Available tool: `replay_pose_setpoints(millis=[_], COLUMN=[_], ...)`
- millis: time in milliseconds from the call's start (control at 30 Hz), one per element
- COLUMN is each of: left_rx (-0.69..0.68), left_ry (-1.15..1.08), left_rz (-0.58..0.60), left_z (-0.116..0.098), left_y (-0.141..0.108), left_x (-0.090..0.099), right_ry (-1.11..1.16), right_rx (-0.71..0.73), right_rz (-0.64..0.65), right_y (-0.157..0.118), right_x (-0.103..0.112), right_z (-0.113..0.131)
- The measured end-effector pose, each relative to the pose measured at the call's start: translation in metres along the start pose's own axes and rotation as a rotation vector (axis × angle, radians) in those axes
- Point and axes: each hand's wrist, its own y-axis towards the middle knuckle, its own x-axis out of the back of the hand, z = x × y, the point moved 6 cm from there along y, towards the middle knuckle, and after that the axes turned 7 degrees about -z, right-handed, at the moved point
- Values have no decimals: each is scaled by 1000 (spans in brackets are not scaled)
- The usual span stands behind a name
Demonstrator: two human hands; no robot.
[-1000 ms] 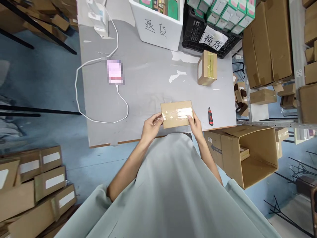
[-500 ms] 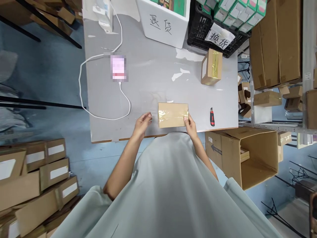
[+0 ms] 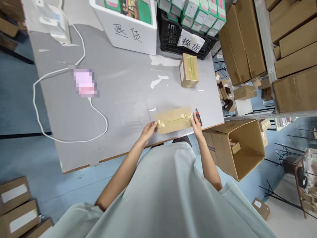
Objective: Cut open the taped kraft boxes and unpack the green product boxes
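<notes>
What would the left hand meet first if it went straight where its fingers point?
The left hand would likely meet the wide taped carton; it is at that carton's left end, contact unclear.

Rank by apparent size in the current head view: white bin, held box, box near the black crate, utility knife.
1. White bin
2. Held box and box near the black crate: unranked; the held one looks wider, the other taller, and nearness to the camera may mislead.
3. Utility knife
</notes>
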Motion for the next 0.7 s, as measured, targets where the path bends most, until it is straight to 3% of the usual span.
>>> replay_pose_setpoints(millis=[100, 200, 400, 467, 567, 633, 700], left_rx=[70, 39, 64, 46, -51, -115, -183], left_ry=[-9, 13, 95, 190, 365, 426, 455], left_rz=[73, 76, -23, -100, -285, -369, -405], left_z=[-6, -14, -14, -18, -42, -67, -96], left_y=[-6, -11, -15, -12, -1, 10, 24], left_x=[-19, -30, -25, -19, -11, -16, -33], right_ry=[67, 141, 196, 178, 145, 159, 192], right_rx=[-15, -36, -48, -106, -185, -204, -218], right_rz=[43, 106, 227, 238, 202, 178, 157], right_y=[4, 9, 31, 51, 96, 133, 172], right_x=[4, 5, 5, 6, 6, 5, 2], right_z=[-2, -9, -29, -35, -35, -23, -8])
